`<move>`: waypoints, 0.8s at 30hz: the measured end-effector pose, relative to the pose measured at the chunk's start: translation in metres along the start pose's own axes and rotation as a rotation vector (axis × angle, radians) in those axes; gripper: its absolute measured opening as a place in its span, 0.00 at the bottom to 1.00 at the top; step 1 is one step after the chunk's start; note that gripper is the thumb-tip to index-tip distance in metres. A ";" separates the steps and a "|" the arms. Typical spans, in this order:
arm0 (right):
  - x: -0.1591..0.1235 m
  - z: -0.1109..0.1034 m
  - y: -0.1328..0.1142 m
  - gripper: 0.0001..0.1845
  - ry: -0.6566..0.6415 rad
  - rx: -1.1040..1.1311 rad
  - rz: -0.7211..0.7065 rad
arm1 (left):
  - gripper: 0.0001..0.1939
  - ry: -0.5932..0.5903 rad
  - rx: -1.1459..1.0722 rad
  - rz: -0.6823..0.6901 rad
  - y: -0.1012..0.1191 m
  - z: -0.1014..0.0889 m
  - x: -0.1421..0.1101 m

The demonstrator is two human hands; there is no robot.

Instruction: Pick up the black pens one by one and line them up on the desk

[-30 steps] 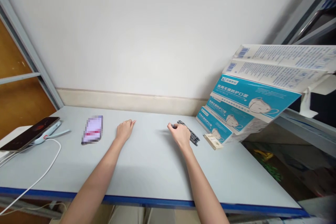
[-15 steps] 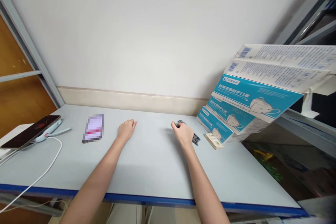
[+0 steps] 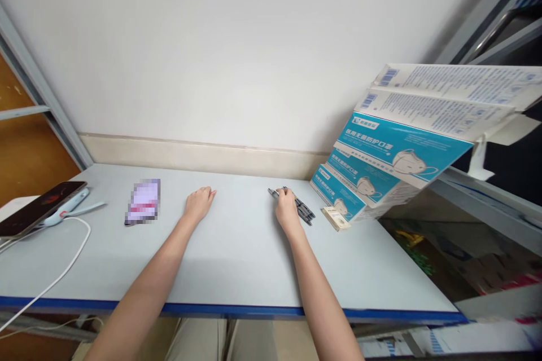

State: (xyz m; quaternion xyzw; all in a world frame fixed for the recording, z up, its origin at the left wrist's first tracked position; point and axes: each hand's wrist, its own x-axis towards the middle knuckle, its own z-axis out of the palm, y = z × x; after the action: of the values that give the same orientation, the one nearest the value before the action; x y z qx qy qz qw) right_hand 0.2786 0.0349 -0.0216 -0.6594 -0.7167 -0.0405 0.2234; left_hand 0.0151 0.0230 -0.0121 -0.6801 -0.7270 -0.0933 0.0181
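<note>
My left hand (image 3: 200,203) rests on the grey tabletop, its fingers curled in and nothing visible in them. Further right, my right hand (image 3: 288,208) is closed with the fingertips down at the table, pinching a dark pen (image 3: 273,192) whose end sticks out to the left of the fingers. Beside it lie several black pens (image 3: 305,214), bunched together and partly covered by the hand. A small cream-coloured box (image 3: 336,218) is just right of the pens.
Blue-and-white mask boxes (image 3: 381,152) stand at the right end of the table (image 3: 237,271). A blurred-out phone-like object (image 3: 144,202) lies left of my left hand. At far left another phone (image 3: 42,208) leans near a white cable (image 3: 80,248). A wall closes the back.
The view has turned slightly right, so things sit further left. A pen end now shows left of my right hand's fingers. My left hand stays in place on the table.
</note>
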 end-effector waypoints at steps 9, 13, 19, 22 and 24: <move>0.001 -0.019 0.009 0.18 -0.031 -0.226 0.068 | 0.20 0.014 0.030 0.026 -0.001 0.002 0.002; 0.002 -0.024 0.006 0.16 -0.102 -0.283 0.154 | 0.21 0.003 0.046 0.031 -0.001 0.004 0.004; 0.001 -0.035 0.001 0.15 -0.220 -0.273 0.282 | 0.21 0.013 0.064 0.048 -0.002 0.006 0.006; 0.002 -0.039 0.001 0.13 -0.268 -0.274 0.326 | 0.21 0.006 0.068 0.052 -0.001 0.005 0.005; 0.003 -0.042 0.001 0.11 -0.281 -0.276 0.332 | 0.21 0.004 0.069 0.055 0.000 0.004 0.005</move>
State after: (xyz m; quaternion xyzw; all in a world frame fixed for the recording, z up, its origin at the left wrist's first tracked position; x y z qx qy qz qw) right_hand 0.2903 0.0226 0.0164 -0.7915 -0.6102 -0.0085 0.0329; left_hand 0.0148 0.0288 -0.0156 -0.6984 -0.7109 -0.0690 0.0455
